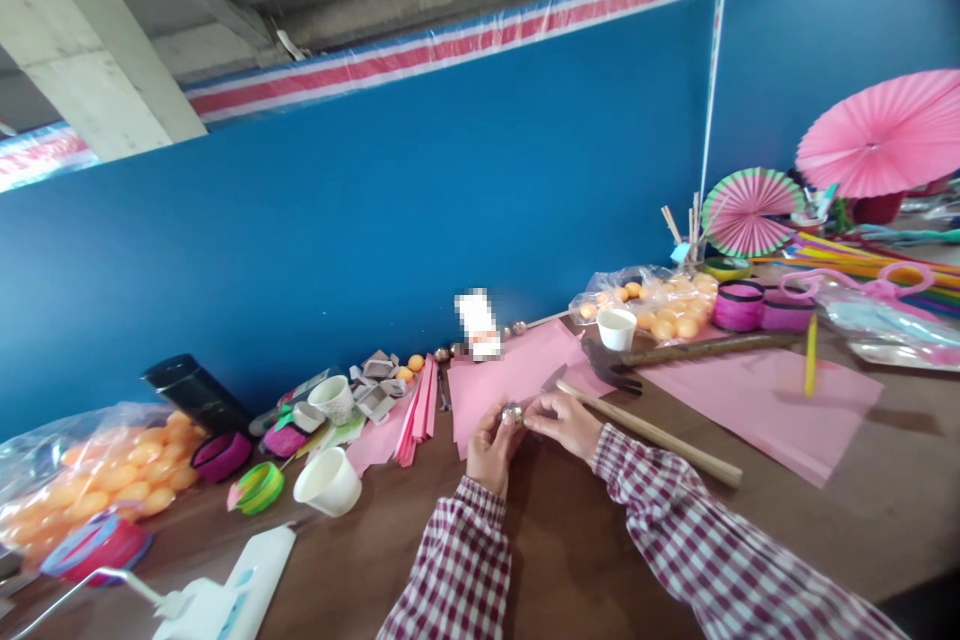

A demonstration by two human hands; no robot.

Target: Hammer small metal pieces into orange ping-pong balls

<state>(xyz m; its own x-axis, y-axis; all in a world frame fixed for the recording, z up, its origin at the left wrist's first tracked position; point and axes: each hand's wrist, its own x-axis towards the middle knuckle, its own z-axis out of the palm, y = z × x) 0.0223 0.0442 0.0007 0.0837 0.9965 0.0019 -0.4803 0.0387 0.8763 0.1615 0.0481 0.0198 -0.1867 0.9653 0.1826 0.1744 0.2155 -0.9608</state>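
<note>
A small shiny metal ball sits in the fingertips of my left hand, just above the brown table. My right hand reaches in from the right, its thumb and fingers closed at the ball's right side. Whether anything smaller is between those fingertips is hidden. Behind my hands lie sheets of pink paper. A hammer with a light wooden handle lies just right of my right hand, its head partly behind the fingers. Farther back, a claw hammer rests across the pink paper.
Several metal balls line the blue partition. White cups, folded pink strips and a bag of orange balls are left. A white power strip is at front left. Scissors and paper fans stand right.
</note>
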